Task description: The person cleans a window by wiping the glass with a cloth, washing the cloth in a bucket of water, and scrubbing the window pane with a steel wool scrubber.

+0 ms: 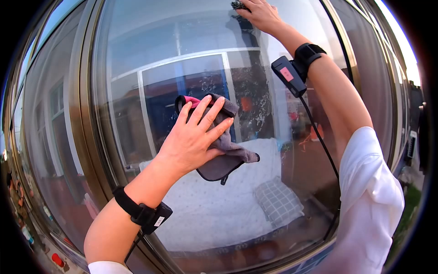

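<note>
My left hand (188,142) presses a grey cleaning cloth (221,167) with dark edging and a pink patch against the window pane (127,50). Its fingers lie spread over the bunched cloth, and one corner hangs down with a small loop. High up near the top edge, my right hand (263,16) holds a dark, mesh-like scouring pad (238,5) to the glass. Part of that pad is hidden by the fingers. Whitish wet streaks (260,112) run down the pane between and below the hands.
A brass-coloured frame (84,123) borders the pane on the left. Through the glass I see a white-covered bed (205,210) and a checked pillow (278,201). Black boxes are strapped to both forearms, and a cable (321,137) hangs from the right one. A person (17,194) shows at far left.
</note>
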The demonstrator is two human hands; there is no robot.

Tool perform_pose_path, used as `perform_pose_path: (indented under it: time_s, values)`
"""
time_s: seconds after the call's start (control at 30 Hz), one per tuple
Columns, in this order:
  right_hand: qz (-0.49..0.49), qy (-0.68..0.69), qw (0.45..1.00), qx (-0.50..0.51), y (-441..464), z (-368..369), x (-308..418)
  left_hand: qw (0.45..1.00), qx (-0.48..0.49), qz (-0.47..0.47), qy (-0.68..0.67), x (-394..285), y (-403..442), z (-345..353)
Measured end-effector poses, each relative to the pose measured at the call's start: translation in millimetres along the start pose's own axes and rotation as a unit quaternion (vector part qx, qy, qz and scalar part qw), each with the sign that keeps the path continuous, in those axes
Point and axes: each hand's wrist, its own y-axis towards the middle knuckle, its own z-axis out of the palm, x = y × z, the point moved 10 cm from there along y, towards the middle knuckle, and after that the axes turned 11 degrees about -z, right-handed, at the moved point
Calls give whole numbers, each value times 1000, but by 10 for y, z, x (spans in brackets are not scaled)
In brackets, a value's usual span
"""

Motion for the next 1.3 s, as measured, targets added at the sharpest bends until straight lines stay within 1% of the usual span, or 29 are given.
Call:
perform_pose_path:
  time_s: [0.03, 0.07, 0.1, 0.17, 0.23, 0.33, 0.37, 0.4, 0.43, 0.47, 0.5, 0.53, 0.57, 0.6, 0.67, 0.73, 0.77, 0.8, 0.87, 0.93, 0.97, 1.0, 1.03, 1.1, 1.17, 1.2, 1.23, 1.27, 1.3]
  values:
    - [-15, 20, 997, 66, -74, 9, 42, 1000, -5, -2, -3, 7, 3, -5]
    - [-104, -94, 987, 77, -200, 39, 220, 1000, -11, -1, -5, 3, 4, -7]
    - [-155, -103, 981, 47, -473, 69, 376, 1000, -12, -3, -8, 6, -4, -1]
    - [-266, -53, 959, 81, -1016, -2, 904, 1000, -9, 2, -11, 15, -2, 1]
    - [-292, -5, 947, 138, -1295, -30, 989, 1000, -6, 4, -10, 21, 7, 16]
    - [-165, -88, 978, 89, -770, -47, 90, 1000, -2, 13, 5, 17, 15, 1]
    - [-110, -61, 989, 79, -569, -36, -237, 1000, 3, 17, 0, 4, 11, 3]
    - [-109, -43, 993, 30, -410, 142, -699, 1000, 8, 21, -6, -7, 17, 18]
    - [-71, -18, 997, 21, -319, 137, -559, 1000, 9, 22, -6, -2, 19, 24]
    - [-33, 8, 999, 13, -177, 128, -206, 1000, 6, 20, -3, 13, 18, 30]
    - [-41, 6, 997, 64, -128, 218, 224, 1000, 4, 17, -1, 13, 14, 36]
    - [-93, -94, 991, 34, -82, 413, 547, 1000, 9, 20, -5, -4, 13, 52]
    - [-122, -46, 989, 71, -59, 471, 1061, 1000, 4, 12, 4, 19, 21, 45]
    - [-172, -33, 982, 75, -66, 524, 1459, 1000, -2, 2, 11, 40, 21, 43]
    - [-231, -5, 966, 119, -84, 669, 2016, 1000, -3, -2, 4, 13, 11, 111]
    - [-314, 9, 941, 128, -226, 677, 2466, 1000, 0, 1, 13, 23, -7, 138]
    - [-356, 5, 926, 125, -349, 669, 2581, 1000, 1, 8, 15, 6, -6, 140]
    - [-360, 18, 924, 128, -429, 664, 2567, 1000, 4, 9, 10, 0, -22, 149]
    - [-382, 34, 919, 95, -618, 581, 2448, 1000, 17, 0, 4, 51, -88, 171]
    - [-399, 2, 912, 97, -908, 528, 2322, 999, 44, -14, 6, 106, -287, 244]
    - [-408, 17, 906, 113, -1128, 505, 2295, 998, 60, -26, 9, 144, -383, 306]
    - [-421, 33, 898, 123, -1285, 416, 2275, 998, 57, 6, 34, 101, -429, 282]
    - [-405, 33, 901, 154, -1362, 414, 2221, 996, 61, 37, 53, 75, -509, 315]
    - [-390, -17, 906, 162, -1241, 427, 1926, 998, 56, 6, 7, 161, -505, 332]
    - [-303, -93, 946, 68, -812, 517, 1223, 999, 40, -9, 6, 263, -488, 370]
    - [-215, -113, 969, 49, -577, 739, 548, 999, 40, -10, -1, 264, -472, 391]
    - [-56, -29, 992, 111, -350, 552, 497, 999, 36, -9, -4, 264, -470, 400]
    - [14, -8, 991, 132, -231, 624, 343, 1000, 29, -9, 2, 256, -468, 411]
    - [17, -6, 991, 130, -226, 762, 346, 999, 32, -6, 5, 250, -495, 423]
